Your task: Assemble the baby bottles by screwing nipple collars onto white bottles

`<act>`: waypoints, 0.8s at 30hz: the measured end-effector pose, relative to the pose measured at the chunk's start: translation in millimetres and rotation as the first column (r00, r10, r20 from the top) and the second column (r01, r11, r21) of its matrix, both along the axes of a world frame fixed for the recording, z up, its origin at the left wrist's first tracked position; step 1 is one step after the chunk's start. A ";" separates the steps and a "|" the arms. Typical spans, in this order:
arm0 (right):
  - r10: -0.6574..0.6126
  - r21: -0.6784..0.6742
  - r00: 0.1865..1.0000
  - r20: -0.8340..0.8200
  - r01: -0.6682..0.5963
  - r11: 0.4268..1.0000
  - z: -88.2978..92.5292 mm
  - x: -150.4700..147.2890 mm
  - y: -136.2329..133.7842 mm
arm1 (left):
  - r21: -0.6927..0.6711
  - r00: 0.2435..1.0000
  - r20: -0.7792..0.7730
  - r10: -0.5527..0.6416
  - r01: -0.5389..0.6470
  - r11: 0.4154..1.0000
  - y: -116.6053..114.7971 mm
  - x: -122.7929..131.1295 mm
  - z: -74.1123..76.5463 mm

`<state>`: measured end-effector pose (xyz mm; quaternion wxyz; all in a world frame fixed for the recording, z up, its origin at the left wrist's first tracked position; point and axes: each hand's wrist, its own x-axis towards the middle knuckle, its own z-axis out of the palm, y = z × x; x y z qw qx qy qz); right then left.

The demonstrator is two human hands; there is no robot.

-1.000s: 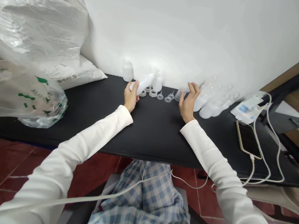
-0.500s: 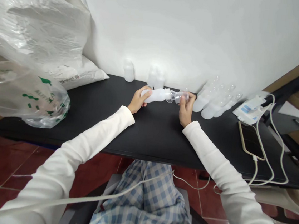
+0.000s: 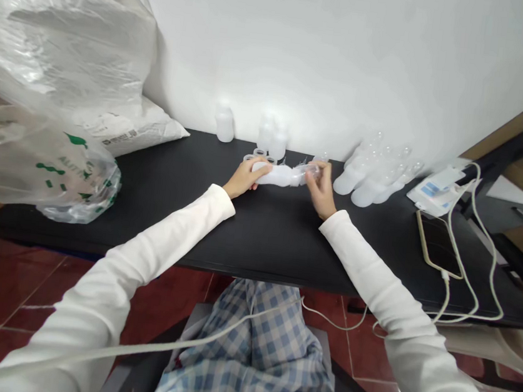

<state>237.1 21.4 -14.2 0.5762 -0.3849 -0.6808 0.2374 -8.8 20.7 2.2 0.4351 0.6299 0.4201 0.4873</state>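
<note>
Bottle (image 3: pixel 279 175) between hands, long axis parallel to desk (image 3: pixel 266 234) front edge; left hand (image 3: pixel 243 178) grips base, right hand (image 3: pixel 322 190) pinches clear cap (image 3: pixel 303 171) at neck.

The only view comes from the person's head, close above the near side of the worktop (image 3: pixel 275 241), facing forward and down. The left hand (image 3: pixel 243 178) and right hand (image 3: pixel 321 190) fall around mid-view. The wide field runs from the checked lap (image 3: pixel 253 352), near, to the white wall (image 3: pixel 329 53), far.
</note>
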 end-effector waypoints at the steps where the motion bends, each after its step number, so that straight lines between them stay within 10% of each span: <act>1: 0.049 -0.013 0.994 0.098 -0.048 0.999 1.1 1.3 -2.1 | -0.021 1.000 -0.009 0.008 -0.008 1.000 0.6 -0.9 -0.2; 7: 0.185 -0.023 0.899 0.396 -0.191 0.981 -1.6 8.2 0.2 | -0.122 0.996 -0.039 0.084 -0.089 0.989 8.7 -6.0 -4.3; 24: 0.182 0.085 0.939 0.292 -0.215 0.973 10.8 -3.1 -12.8 | -0.144 0.993 0.099 -0.066 0.080 0.986 12.8 -12.2 -2.7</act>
